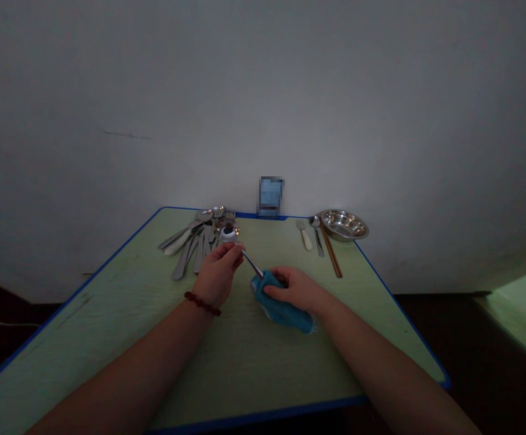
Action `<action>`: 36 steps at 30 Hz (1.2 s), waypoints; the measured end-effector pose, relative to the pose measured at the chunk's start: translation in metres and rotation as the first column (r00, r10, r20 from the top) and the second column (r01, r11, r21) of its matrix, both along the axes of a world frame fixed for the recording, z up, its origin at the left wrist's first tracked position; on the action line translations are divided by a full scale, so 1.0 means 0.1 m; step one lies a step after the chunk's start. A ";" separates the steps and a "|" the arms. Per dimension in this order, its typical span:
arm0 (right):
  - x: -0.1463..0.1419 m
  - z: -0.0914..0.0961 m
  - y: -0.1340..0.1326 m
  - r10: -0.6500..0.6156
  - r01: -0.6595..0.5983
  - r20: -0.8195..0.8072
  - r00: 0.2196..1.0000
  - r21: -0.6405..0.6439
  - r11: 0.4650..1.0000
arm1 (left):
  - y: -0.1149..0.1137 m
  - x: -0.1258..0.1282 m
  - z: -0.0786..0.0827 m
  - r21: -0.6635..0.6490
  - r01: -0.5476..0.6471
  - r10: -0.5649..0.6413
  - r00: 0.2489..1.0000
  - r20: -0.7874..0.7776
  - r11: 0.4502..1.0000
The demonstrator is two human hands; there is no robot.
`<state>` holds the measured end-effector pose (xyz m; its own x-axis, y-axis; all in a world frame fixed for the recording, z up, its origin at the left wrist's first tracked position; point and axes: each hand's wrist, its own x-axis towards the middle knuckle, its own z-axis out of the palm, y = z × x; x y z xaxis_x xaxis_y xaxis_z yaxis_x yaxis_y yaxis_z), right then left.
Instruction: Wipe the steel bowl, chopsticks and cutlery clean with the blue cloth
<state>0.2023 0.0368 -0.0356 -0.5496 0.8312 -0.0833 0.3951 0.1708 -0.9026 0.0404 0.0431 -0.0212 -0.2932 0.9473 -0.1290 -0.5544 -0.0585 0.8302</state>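
My left hand (217, 272) is closed, pinching a metal spoon (253, 264) near its neck, and the spoon's bowl appears just beyond my fingertips. The other end of the handle runs into a blue cloth (285, 309), folded around it. My right hand (297, 290) grips that cloth with the thumb on top, so the handle's tip is hidden. Beyond my left hand lies a pile of metal cutlery (193, 244), with spoons, a fork and several handles fanned toward me.
Along the table's (109, 338) far right lie a fork with a pale handle (307, 241), a spoon (318, 238) and wooden chopsticks (333, 254). A metal bowl (345, 226) sits at the corner. A phone-like screen (271, 196) stands against the wall (263, 90).
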 end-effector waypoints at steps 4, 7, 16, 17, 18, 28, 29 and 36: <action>0.01 -0.01 0.01 -0.021 0.021 0.013 1.000 0.004 1.000 | 0.02 -0.02 -0.02 0.017 -0.002 0.002 1.000 -0.008 1.000; 0.02 -0.02 0.01 -0.031 0.031 0.018 0.999 0.006 0.999 | 0.03 -0.04 -0.04 0.033 0.001 0.000 0.999 -0.035 0.999; 0.03 0.01 0.00 -0.032 0.032 -0.017 0.999 -0.005 0.999 | 0.04 -0.06 -0.02 0.062 -0.047 0.054 0.992 -0.118 0.997; 0.04 0.01 0.01 -0.040 0.040 -0.010 0.999 0.006 0.999 | 0.04 -0.07 -0.02 0.061 -0.055 0.062 0.991 -0.120 0.997; 0.04 0.00 0.01 -0.047 0.047 -0.006 0.999 0.013 0.999 | 0.05 -0.07 -0.02 0.059 -0.060 0.066 0.991 -0.119 0.997; 0.03 0.02 0.00 -0.107 0.107 -0.020 0.994 -0.035 0.994 | 0.02 -0.05 0.01 0.055 -0.048 0.052 0.995 -0.080 0.997; 0.02 0.02 0.00 -0.117 0.116 -0.019 0.993 -0.035 0.993 | 0.02 -0.05 0.01 0.052 -0.047 0.052 0.995 -0.091 0.998; 0.02 0.00 0.01 -0.118 0.118 -0.014 0.993 -0.033 0.993 | 0.02 -0.04 -0.02 0.038 -0.045 0.048 0.995 -0.091 0.998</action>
